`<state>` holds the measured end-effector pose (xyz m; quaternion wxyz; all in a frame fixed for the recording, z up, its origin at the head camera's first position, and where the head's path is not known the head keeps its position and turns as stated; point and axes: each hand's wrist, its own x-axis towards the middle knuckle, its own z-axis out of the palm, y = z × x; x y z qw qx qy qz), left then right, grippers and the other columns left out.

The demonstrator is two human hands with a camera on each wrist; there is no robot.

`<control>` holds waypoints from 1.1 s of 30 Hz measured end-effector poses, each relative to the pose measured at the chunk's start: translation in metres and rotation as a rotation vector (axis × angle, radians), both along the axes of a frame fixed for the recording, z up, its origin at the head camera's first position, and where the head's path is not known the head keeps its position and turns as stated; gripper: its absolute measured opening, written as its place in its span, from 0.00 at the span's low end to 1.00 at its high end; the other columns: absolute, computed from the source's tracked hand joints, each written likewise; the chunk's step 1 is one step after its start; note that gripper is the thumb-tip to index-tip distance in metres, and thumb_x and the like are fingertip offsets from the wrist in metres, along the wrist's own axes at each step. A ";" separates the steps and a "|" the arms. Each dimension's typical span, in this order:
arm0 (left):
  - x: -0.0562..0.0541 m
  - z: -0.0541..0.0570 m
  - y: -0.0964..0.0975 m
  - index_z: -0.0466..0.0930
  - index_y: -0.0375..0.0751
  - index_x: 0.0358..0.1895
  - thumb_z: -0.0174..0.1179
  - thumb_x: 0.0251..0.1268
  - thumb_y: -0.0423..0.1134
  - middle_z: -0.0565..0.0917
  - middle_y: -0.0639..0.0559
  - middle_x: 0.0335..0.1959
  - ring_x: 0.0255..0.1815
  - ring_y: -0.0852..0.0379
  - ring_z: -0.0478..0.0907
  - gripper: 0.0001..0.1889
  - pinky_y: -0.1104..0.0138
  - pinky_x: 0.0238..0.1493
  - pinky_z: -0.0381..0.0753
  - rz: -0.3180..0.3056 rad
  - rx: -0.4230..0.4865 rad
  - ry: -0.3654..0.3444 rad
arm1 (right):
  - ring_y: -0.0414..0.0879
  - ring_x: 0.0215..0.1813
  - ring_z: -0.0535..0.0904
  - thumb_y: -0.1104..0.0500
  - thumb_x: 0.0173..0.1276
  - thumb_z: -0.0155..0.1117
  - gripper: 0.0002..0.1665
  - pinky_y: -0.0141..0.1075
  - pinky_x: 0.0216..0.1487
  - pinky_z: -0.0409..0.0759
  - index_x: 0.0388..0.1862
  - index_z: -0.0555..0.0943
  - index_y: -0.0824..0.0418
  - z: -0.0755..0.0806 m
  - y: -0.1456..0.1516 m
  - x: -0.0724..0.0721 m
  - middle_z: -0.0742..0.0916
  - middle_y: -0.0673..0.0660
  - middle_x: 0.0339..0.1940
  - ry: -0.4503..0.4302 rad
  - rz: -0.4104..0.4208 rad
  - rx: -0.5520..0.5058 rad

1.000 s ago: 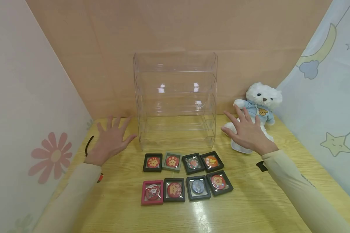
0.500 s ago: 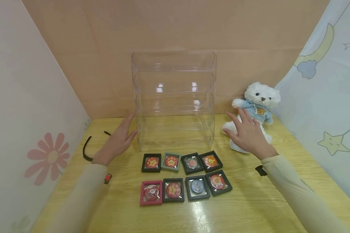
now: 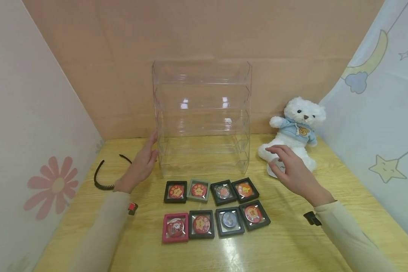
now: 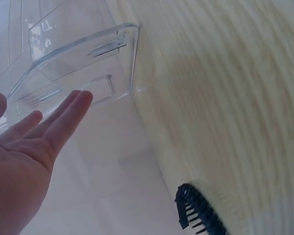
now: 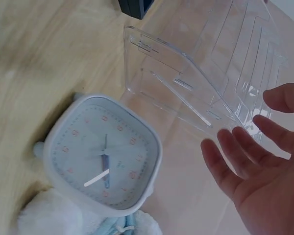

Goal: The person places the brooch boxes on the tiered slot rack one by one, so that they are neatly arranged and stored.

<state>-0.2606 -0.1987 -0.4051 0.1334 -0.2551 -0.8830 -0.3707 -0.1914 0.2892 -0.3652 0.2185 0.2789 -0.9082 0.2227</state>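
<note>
A clear plastic tiered stand (image 3: 202, 109) stands upright at the back of the wooden table. My left hand (image 3: 140, 166) is at its left side, fingers straight; in the left wrist view the fingertips overlap the side panel (image 4: 100, 68). My right hand (image 3: 292, 174) hovers to the right of the stand with loosely bent fingers and holds nothing. Partly behind that hand is a white alarm clock (image 5: 103, 156), its dial fully seen in the right wrist view. In front of the stand lie two rows of square framed badges, among them a pink-framed one (image 3: 175, 227) and a grey-green one (image 3: 198, 190).
A white teddy bear (image 3: 302, 113) in a blue hoodie sits at the back right, behind the clock. A black toothed headband (image 3: 100, 184) lies on the left of the table (image 3: 149, 253). Fabric walls close off the back and both sides.
My left hand has moved right to the stand's side, uncovering the headband. My right hand has lowered toward me, off the bear, with its fingers less spread. The stand and frames stay put.
</note>
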 end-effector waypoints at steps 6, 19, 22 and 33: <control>0.003 -0.009 0.001 0.34 0.62 0.84 0.40 0.85 0.35 0.61 0.31 0.76 0.61 0.33 0.76 0.35 0.43 0.54 0.79 0.027 0.046 -0.027 | 0.45 0.46 0.80 0.70 0.67 0.67 0.22 0.44 0.39 0.82 0.60 0.78 0.62 -0.015 0.007 0.014 0.84 0.54 0.51 -0.025 0.014 -0.007; 0.001 -0.010 0.002 0.36 0.65 0.83 0.40 0.84 0.35 0.64 0.31 0.74 0.43 0.42 0.83 0.35 0.56 0.39 0.86 0.035 0.106 -0.040 | 0.48 0.47 0.84 0.63 0.75 0.63 0.24 0.38 0.41 0.82 0.67 0.73 0.69 -0.041 0.026 0.021 0.83 0.64 0.54 -0.574 0.174 -0.060; -0.001 -0.009 0.003 0.36 0.66 0.83 0.40 0.84 0.34 0.64 0.31 0.74 0.45 0.41 0.82 0.36 0.57 0.38 0.86 0.019 0.126 -0.049 | 0.50 0.47 0.84 0.63 0.73 0.65 0.27 0.38 0.42 0.83 0.67 0.72 0.72 -0.047 0.030 0.018 0.82 0.65 0.54 -0.602 0.207 -0.078; -0.002 -0.011 0.003 0.38 0.64 0.84 0.42 0.84 0.34 0.66 0.30 0.72 0.45 0.40 0.84 0.36 0.56 0.38 0.86 0.030 0.116 -0.033 | 0.49 0.44 0.79 0.60 0.69 0.71 0.33 0.35 0.39 0.78 0.69 0.71 0.69 -0.067 0.023 -0.005 0.82 0.61 0.54 -0.613 0.264 -0.072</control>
